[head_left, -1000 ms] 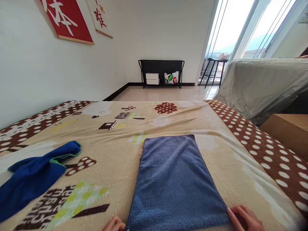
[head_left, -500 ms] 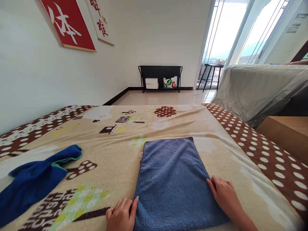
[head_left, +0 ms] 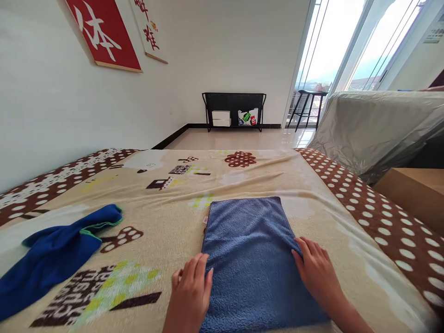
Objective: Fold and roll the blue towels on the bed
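Note:
A blue-grey fleece towel (head_left: 251, 249) lies flat and squared on the patterned blanket (head_left: 166, 217) in front of me. My left hand (head_left: 190, 291) rests on the towel's left edge, fingers stretched out and lying flat. My right hand (head_left: 317, 270) lies on the towel's right edge, fingers extended along the border. Neither hand holds anything. A crumpled dark blue cloth with a green hem (head_left: 55, 252) sits at the left, apart from both hands.
The blanket's brown dotted border (head_left: 374, 212) runs down the right side. A plastic-covered piece of furniture (head_left: 374, 125) and a wooden surface (head_left: 412, 189) stand at the right. A black rack (head_left: 234, 111) with boxes is at the far wall.
Both hands have slid forward along the towel's side edges, away from its near corners. The towel stays flat in place.

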`<action>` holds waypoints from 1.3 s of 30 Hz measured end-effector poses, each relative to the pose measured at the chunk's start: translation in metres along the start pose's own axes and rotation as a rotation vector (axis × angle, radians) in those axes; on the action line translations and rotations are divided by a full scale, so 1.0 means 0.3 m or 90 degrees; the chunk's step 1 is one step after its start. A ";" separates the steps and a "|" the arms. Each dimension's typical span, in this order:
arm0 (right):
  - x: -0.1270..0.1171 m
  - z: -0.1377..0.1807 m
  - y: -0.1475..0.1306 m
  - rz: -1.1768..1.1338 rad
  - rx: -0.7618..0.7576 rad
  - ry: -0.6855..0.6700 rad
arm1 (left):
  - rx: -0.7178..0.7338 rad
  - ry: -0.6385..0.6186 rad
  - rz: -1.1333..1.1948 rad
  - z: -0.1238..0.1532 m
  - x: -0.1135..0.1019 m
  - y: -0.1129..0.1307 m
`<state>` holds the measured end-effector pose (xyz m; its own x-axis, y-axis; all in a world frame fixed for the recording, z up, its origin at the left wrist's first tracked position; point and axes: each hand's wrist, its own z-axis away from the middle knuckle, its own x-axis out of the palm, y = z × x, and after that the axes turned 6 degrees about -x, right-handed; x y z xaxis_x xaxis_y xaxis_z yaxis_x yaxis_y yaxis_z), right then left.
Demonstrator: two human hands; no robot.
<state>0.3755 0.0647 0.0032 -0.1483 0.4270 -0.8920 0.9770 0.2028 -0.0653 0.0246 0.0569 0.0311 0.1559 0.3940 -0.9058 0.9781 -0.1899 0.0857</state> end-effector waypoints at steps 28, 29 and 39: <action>0.227 -0.530 -0.185 -0.148 -0.164 -0.163 | 0.090 -0.143 0.035 -0.559 0.297 0.101; 0.247 -0.541 -0.146 -0.146 -0.151 -0.171 | 0.066 -0.146 0.036 -0.566 0.324 0.071; 0.330 -0.488 0.174 -0.094 0.021 -0.206 | -0.097 -0.137 0.039 -0.556 0.393 -0.102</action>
<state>0.3894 0.2466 -0.0231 -0.2378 0.0934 -0.9668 0.9538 0.2104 -0.2143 0.0360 0.2592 -0.0090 0.1979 0.1823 -0.9631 0.9799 -0.0627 0.1895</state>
